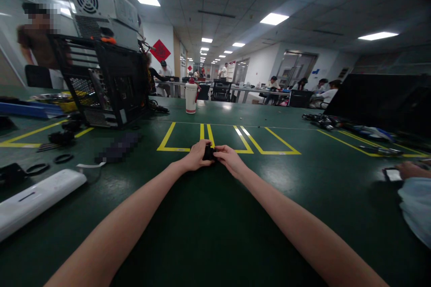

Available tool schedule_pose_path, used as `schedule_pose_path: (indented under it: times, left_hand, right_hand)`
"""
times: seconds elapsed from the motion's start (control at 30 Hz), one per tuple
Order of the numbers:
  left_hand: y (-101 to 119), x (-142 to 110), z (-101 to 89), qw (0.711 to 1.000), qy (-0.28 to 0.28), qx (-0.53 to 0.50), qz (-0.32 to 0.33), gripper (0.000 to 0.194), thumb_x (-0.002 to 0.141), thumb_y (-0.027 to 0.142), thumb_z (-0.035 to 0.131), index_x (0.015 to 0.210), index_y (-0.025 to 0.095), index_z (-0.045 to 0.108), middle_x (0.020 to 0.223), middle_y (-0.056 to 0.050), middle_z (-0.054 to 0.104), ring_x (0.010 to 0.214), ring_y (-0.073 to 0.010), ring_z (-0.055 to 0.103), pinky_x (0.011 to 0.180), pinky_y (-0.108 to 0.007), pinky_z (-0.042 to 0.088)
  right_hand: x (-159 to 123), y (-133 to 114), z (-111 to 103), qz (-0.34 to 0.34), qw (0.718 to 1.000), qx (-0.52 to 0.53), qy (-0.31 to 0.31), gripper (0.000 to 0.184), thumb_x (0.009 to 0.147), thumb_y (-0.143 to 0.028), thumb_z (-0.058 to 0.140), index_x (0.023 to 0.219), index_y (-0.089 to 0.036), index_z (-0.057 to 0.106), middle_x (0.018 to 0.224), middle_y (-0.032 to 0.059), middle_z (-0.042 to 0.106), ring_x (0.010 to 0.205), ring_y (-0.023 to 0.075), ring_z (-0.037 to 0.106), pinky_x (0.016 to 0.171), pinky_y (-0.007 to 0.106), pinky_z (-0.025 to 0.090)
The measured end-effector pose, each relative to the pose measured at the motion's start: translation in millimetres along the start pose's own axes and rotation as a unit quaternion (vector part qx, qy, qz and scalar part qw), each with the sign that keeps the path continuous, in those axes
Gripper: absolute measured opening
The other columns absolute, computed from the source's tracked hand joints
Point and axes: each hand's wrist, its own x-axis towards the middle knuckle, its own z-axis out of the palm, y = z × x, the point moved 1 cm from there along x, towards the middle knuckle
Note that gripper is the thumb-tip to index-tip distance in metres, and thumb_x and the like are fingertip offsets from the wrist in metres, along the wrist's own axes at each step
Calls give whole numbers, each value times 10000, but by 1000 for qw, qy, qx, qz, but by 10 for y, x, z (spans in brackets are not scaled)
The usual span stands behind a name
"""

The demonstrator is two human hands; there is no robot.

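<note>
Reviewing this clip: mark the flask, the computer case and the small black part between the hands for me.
Flask (191,100): head view, on its pale body below the red lid.
Computer case (100,117): head view, on its grey lower panel.
Black part (208,153): head view, on its visible middle.

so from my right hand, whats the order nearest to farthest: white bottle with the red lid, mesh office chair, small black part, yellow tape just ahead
From the right hand:
1. Small black part, at the fingers
2. Yellow tape, on the table just ahead
3. White bottle with the red lid, farther forward, to the left
4. Mesh office chair, beyond the table
</note>
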Motion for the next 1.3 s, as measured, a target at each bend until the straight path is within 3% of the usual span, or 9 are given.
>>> schedule_pose_path:
  times: [0.2, 0.4, 0.6, 0.83, 1.03, 1.3]
  left_hand:
    - [-84, 13, -67, 991, -44, -91, -85, 566, 675, 398, 567, 1090, 130, 292, 1056, -125, 448, 985, -230, 488, 845, -375, 405]
    - [-79, 2, -114, 979, -53, -77, -181, 526, 676, 416, 563, 1063, 141, 337, 1030, -141, 467, 961, -261, 494, 808, -423, 411]
    - [-90, 12, -73, 978, -37, -131, -156, 491, 679, 367, 570, 1054, 147, 342, 1016, -100, 464, 940, -224, 498, 803, -378, 422]
    - [-155, 44, 34, 981, 14, -147, -126, 680, 597, 405, 650, 1124, 156, 300, 1018, -86, 442, 946, -226, 480, 847, -395, 384]
    - [-140, 84, 76, 983, 29, -129, -129, 620, 574, 326, 673, 1070, 154, 343, 998, -79, 447, 938, -224, 480, 868, -408, 359]
    - [-130, 139, 61, 977, 1, -142, -157, 668, 587, 306, 670, 1127, 153, 308, 1083, -105, 407, 1009, -246, 445, 894, -409, 342]
  right_hand:
    - [-14, 23, -58, -80, 974, -188, 96, 237, 660, -220, 528, 897, -216, 535, 982, 15, 548, 959, 155, 488, 880, 325, 334]
    - [-123, -73, -84, -82, 950, -300, 31, 408, 599, -349, 631, 973, -223, 528, 1006, 41, 528, 949, 206, 484, 847, 368, 354]
    - [-116, -26, -74, -113, 940, -317, 49, 343, 607, -280, 629, 935, -223, 551, 995, 50, 537, 946, 221, 487, 848, 380, 340]
    - [-28, -9, -62, -110, 886, -448, 36, 397, 696, -268, 542, 1075, -189, 454, 1097, 55, 529, 1015, 184, 493, 851, 334, 370]
    - [-32, 4, -77, -123, 885, -448, 43, 380, 704, -250, 535, 1071, -188, 461, 1090, 60, 543, 1007, 182, 507, 842, 327, 388]
    - [-30, -40, -134, -93, 889, -444, 65, 385, 703, -214, 534, 1077, -170, 452, 1103, 68, 530, 1030, 189, 490, 877, 342, 369]
